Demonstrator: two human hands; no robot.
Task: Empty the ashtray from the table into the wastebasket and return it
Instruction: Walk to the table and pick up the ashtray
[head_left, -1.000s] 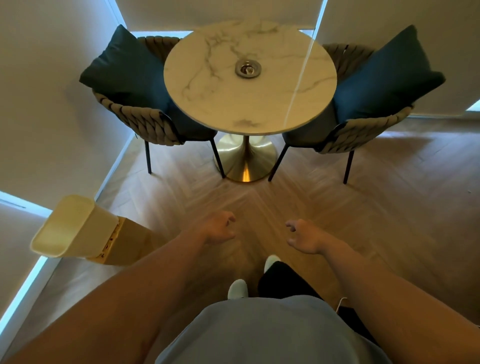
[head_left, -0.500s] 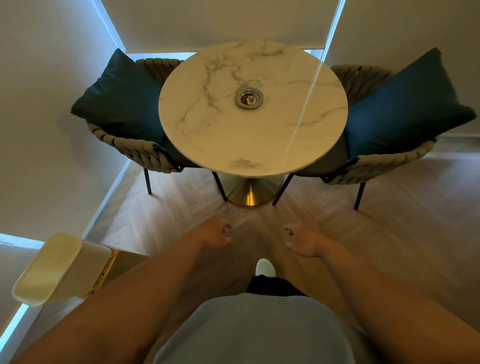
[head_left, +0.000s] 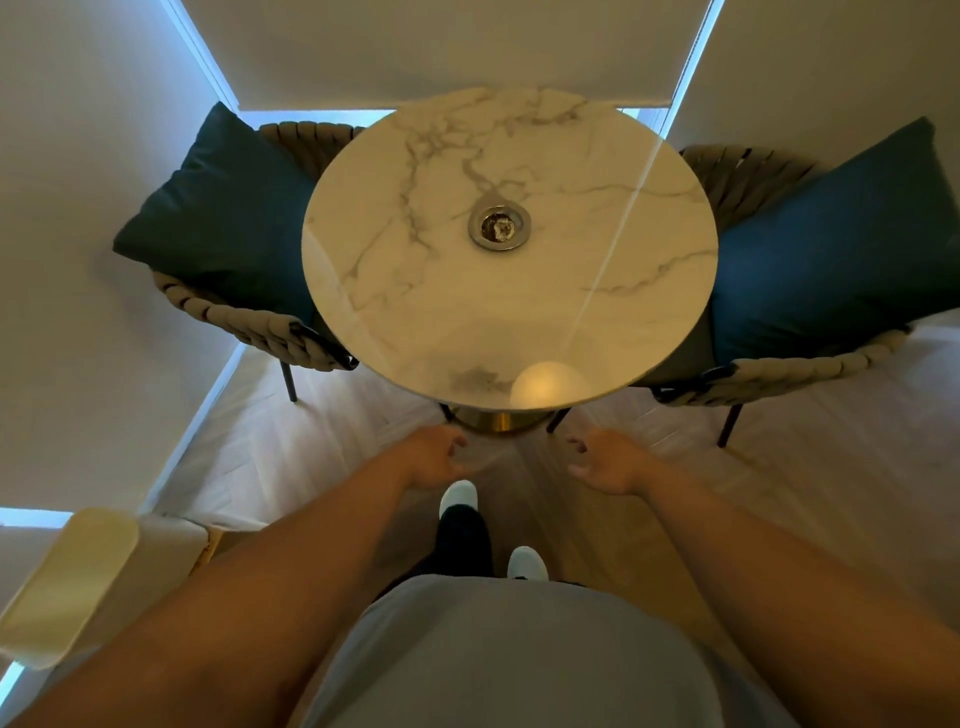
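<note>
Showing partly at frame's lower left, wastebasket (head_left: 67, 587) cropped; metal ashtray (head_left: 499, 227), debris inside, sits mid-table (head_left: 415, 322); left hand (head_left: 434, 457), right hand (head_left: 608, 460) loosely spread, empty.

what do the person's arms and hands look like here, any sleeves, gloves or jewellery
Both forearms are bare right up to the bottom edge of the picture, with no sleeves showing. The left hand and the right hand wear no gloves, and no watch, ring or bracelet can be seen on either wrist. The only clothing near them is a light grey-blue top over the torso.
</note>
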